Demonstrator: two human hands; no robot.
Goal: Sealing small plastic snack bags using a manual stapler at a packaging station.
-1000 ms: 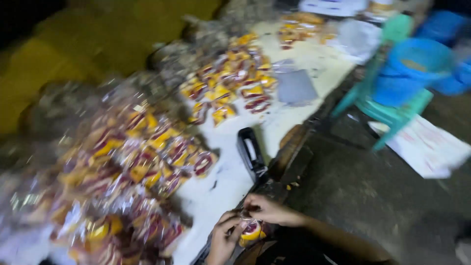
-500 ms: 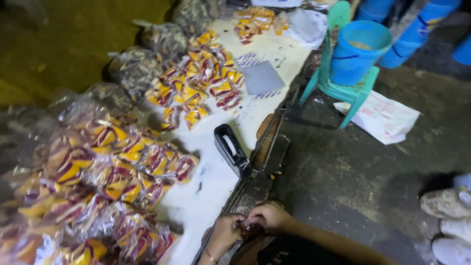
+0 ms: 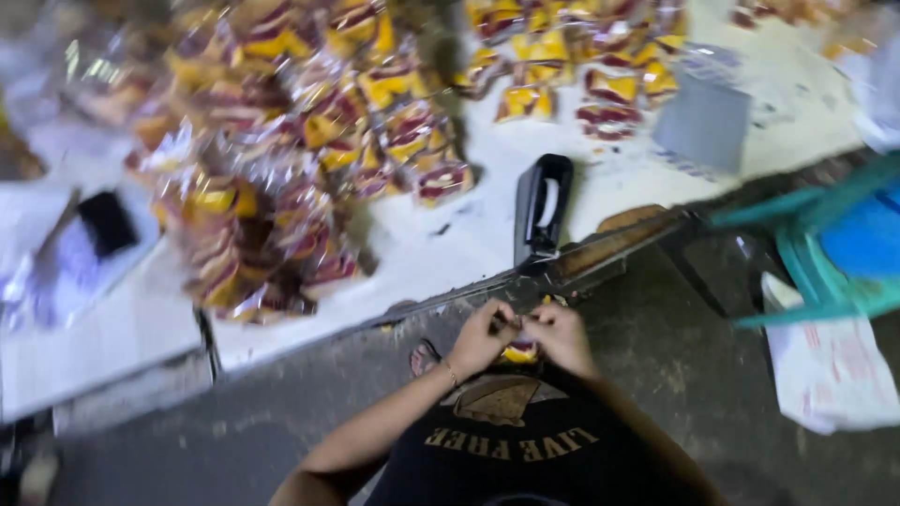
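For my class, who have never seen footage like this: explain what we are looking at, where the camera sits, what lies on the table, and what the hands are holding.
There is no machine here. A person wears a camera on the head, so the picture looks down past the chest at their own two bare hands. The left hand and right hand meet just in front of the body, pinching a small yellow and red packet between them; the picture is too blurred to show exactly how the fingers grip it. Beyond the hands runs a white table. On it lie heaps of clear bags filled with similar yellow and red packets, a black tape dispenser near the edge, and a grey flat sheet. To the right stands a green plastic chair, with a white bag on the floor.
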